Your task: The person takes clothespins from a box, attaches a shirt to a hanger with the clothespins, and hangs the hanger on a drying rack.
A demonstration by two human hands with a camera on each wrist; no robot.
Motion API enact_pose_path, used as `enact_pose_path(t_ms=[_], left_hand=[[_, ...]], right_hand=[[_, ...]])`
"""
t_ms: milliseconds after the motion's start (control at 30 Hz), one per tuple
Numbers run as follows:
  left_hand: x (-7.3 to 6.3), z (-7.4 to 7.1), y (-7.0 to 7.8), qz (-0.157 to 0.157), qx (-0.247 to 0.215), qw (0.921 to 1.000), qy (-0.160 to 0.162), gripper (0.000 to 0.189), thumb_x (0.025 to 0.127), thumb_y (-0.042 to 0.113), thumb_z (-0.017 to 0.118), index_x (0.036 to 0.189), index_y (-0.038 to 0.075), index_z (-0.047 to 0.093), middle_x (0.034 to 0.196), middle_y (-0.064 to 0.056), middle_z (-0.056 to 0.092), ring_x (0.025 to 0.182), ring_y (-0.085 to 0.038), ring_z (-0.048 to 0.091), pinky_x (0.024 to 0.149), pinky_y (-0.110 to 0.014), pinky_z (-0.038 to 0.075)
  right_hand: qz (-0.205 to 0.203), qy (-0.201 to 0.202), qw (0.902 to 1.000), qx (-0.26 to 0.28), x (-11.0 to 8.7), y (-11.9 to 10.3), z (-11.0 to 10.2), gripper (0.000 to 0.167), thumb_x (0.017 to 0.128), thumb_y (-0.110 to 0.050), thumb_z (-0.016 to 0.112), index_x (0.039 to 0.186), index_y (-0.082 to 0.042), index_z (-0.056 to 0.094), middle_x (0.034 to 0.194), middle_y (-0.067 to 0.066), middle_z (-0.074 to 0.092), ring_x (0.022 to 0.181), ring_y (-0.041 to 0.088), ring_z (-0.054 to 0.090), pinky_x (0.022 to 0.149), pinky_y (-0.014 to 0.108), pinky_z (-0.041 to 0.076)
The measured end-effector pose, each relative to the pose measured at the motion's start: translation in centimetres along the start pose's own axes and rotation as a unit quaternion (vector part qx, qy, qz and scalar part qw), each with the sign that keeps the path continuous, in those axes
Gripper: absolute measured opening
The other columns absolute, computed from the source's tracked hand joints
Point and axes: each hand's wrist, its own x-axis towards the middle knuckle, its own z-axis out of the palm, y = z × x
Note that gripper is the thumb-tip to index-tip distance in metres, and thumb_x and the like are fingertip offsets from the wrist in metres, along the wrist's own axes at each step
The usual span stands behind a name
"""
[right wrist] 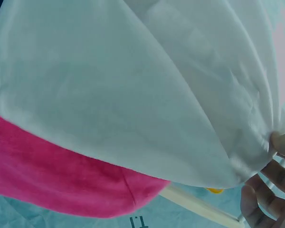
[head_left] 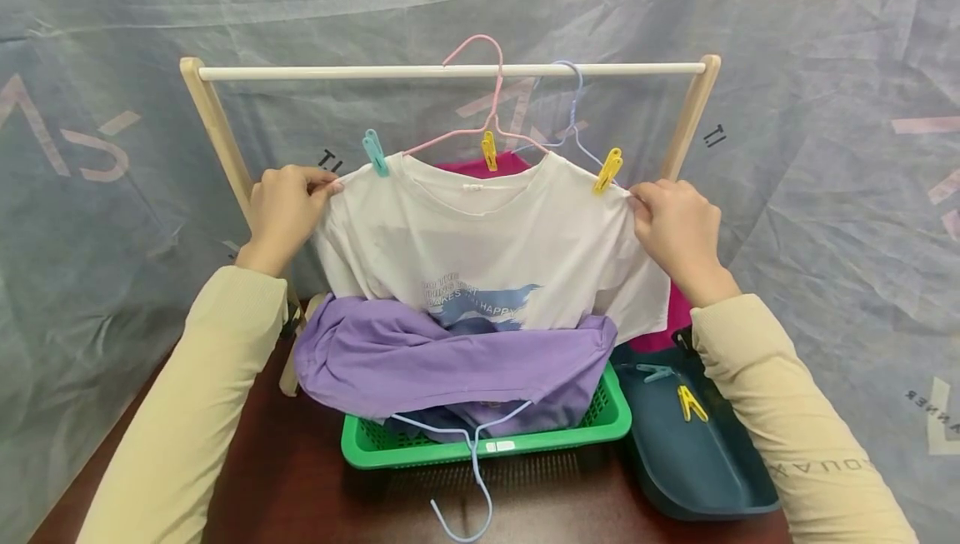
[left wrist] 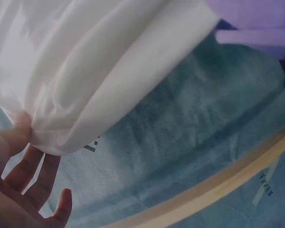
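A white printed T-shirt (head_left: 480, 236) hangs on a pink hanger (head_left: 497, 102) hooked over the white rail (head_left: 337, 73). My left hand (head_left: 288, 215) pinches its left shoulder between thumb and fingers; the left wrist view shows the bunched cloth at the fingertips. On the opposite side, my right hand (head_left: 678, 232) pinches the other shoulder. A teal clothespin (head_left: 375, 152) grips the shirt near the left hand, and a yellow clothespin (head_left: 608, 171) grips it near the right. Behind hangs a magenta garment (right wrist: 76, 175), mostly hidden, with another yellow clothespin (head_left: 489, 151) by the collar.
A purple garment (head_left: 450, 361) with a blue hanger (head_left: 480, 477) lies over a green basket (head_left: 487, 451) in front. To the right sits a dark tray (head_left: 690, 469) holding a yellow clothespin (head_left: 692, 404) and a blue one (head_left: 655, 372). Wooden posts (head_left: 217, 127) support the rail.
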Motion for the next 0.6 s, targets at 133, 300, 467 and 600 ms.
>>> enact_pose_path(t_ms=[133,300,467,600], left_hand=[[0.7,0.0,0.6,-0.022,-0.001,0.9995,-0.022,0.029,0.09,0.03,0.056,0.106,0.009,0.069,0.094,-0.015,0.07,0.075,-0.033,0.063,0.064,-0.044,0.042],[1.2,0.3,1.1,-0.05,0.004,0.9976,-0.047,0.028,0.091,0.028,0.056,0.106,0.009,0.069,0.101,-0.015,0.068,0.083,-0.035,0.063,0.072,-0.048,0.044],[1.1,0.8,1.1,-0.063,-0.001,0.9962,-0.06,0.029,0.091,0.029,0.056,0.107,0.008,0.068,0.102,-0.017,0.067,0.086,-0.037,0.062,0.076,-0.05,0.043],[1.0,1.3,0.8,-0.066,0.001,0.9948,-0.077,0.031,0.092,0.03,0.054,0.109,0.008,0.067,0.106,-0.017,0.066,0.088,-0.037,0.061,0.079,-0.052,0.042]], right_hand=[[0.018,-0.004,0.9998,0.003,0.3,0.0,-0.5,0.017,0.087,-0.016,0.056,0.091,-0.01,0.071,0.084,0.012,0.068,0.074,0.036,0.059,0.05,0.055,0.041],[0.031,-0.012,0.9994,0.01,0.0,0.1,-0.6,0.019,0.087,-0.02,0.055,0.093,-0.012,0.071,0.086,0.012,0.069,0.076,0.035,0.059,0.052,0.056,0.04],[0.032,-0.017,0.9993,0.011,-0.5,0.2,-0.4,0.02,0.087,-0.02,0.054,0.094,-0.011,0.071,0.085,0.013,0.068,0.075,0.035,0.058,0.052,0.056,0.04],[0.028,-0.019,0.9994,0.01,-0.7,0.1,-0.3,0.02,0.086,-0.02,0.055,0.093,-0.011,0.071,0.083,0.012,0.068,0.073,0.034,0.057,0.051,0.055,0.041]])
